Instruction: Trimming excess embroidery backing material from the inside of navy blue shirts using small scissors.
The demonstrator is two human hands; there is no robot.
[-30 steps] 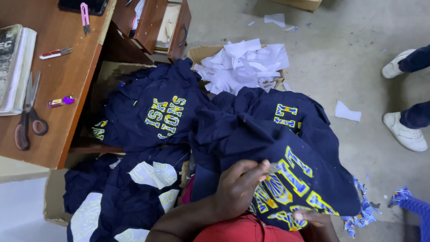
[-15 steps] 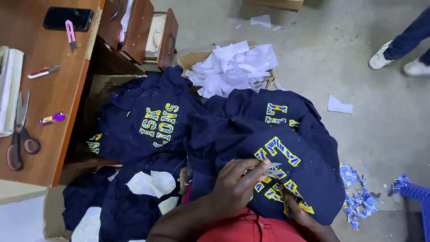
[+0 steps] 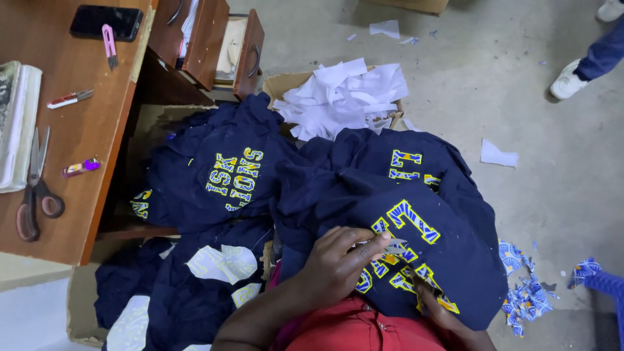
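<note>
The shirt [image 3: 416, 240] is spread across the lap, lettering running from 11 toward 5 o'clock. A film strip [image 3: 388, 249] is pinched by the left hand [image 3: 338, 266] at its 2 o'clock. The right hand [image 3: 437, 311] (mostly hidden, grip unclear) is pressed at the hem.

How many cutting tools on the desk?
3: large scissors near the desk's front edge, a small red-and-white snipper mid-desk, and a pink snipper beside the phone. More may lie beyond the frame's left edge.
</note>
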